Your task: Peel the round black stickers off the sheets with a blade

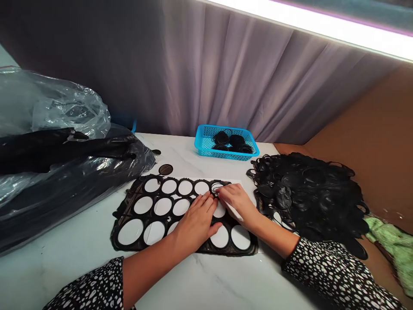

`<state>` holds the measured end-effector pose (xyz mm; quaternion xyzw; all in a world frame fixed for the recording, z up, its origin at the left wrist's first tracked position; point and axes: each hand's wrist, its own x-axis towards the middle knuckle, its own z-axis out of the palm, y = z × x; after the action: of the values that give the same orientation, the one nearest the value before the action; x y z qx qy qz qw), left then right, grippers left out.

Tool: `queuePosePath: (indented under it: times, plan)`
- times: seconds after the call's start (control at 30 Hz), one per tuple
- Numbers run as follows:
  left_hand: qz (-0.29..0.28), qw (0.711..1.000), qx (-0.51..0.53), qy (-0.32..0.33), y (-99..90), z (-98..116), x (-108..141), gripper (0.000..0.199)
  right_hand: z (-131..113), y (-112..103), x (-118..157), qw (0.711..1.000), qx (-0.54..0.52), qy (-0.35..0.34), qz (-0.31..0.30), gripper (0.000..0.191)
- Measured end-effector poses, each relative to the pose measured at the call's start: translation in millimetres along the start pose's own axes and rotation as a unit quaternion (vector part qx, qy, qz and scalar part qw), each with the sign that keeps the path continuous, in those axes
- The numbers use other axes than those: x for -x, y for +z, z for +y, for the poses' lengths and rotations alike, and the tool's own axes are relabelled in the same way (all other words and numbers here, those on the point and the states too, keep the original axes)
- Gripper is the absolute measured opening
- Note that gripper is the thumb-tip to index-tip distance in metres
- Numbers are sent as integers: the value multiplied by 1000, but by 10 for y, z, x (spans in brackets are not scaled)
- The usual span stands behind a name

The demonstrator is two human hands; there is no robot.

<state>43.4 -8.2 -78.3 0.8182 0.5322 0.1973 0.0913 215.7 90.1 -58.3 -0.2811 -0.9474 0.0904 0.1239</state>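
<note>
A black moulded rubber sheet (pixel 200 246) with rows of round holes lies flat on the table, and white shows through the holes. My left hand (pixel 198 219) rests on its middle, fingers stretched out and thumb spread, pressing nothing but the sheet. At the top right hole my right hand (pixel 238 200) has its fingers closed together. A slim white tool (pixel 236 214) shows along the underside of this hand; its tip is hidden. Beside the fingertips, a thin black ring (pixel 215 186) lies in or over that hole.
A blue basket (pixel 200 151) holding black rings stands at the back. On the right is a heap of black rubber pieces (pixel 312 193), with a green cloth (pixel 392 243) beyond. Plastic bags (pixel 74 159) fill the left. A black disc (pixel 165 169) lies behind the sheet.
</note>
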Motion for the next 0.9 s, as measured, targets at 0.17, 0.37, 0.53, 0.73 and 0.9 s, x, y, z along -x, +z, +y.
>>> queuePosePath:
  times: [0.17, 0.37, 0.53, 0.73, 0.9]
  plan:
    - [-1, 1000, -7, 4, 26, -8, 0, 55, 677, -348, -228, 967, 29, 195, 161, 14]
    - [5, 1000, -3, 2, -25, -23, 5, 53, 1145, -804, -72, 904, -91, 323, 263, 21]
    - [1, 998, 0, 58, -154, 132, 9, 49, 854, -853, 295, 787, -433, 386, 208, 30]
    - [-24, 992, 51, 116, -201, 372, 36, 33, 533, -754, 718, 605, -656, 402, 205, 25]
    - [-46, 989, 49, 135, -199, 452, 216, 37, 221, -666, 939, 572, -707, 385, 158, 21]
